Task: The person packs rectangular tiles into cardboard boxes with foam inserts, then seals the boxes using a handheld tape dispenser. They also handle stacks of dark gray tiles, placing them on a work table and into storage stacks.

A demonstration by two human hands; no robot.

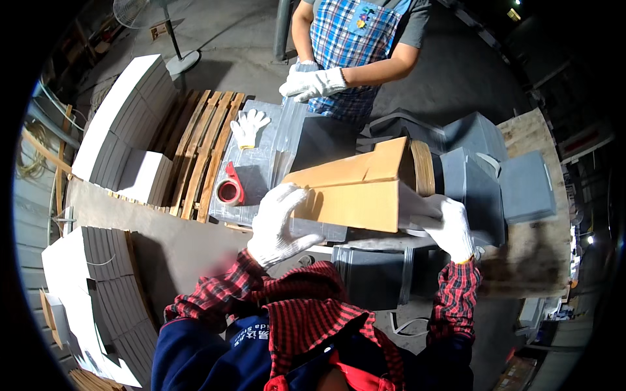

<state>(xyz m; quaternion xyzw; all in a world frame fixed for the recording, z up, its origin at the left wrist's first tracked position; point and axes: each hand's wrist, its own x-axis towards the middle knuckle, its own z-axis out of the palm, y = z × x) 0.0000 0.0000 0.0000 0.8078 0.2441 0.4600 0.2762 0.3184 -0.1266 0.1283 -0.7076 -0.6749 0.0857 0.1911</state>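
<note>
A brown cardboard box [355,199] lies tilted in front of me, its open end facing right. My left hand [277,225], in a white knit glove, is against the box's left end with fingers and thumb spread. At the open end, my right hand [450,225], gloved the same way, is closed around light grey flat pieces [414,207]; their inner part is hidden by the box. Just beyond stands a bundle of brown cardboard [422,168]. Left of the box are a red tape dispenser [230,188] and a loose white glove [248,128].
Across the worktable [264,173] a co-worker in a checked apron [352,55] holds their gloved hands together. Dark grey slabs [473,189] are stacked on the right on a wooden board [535,254]. White boxes [124,124] stand on a pallet [202,153]; more white boxes [98,293] are nearer left.
</note>
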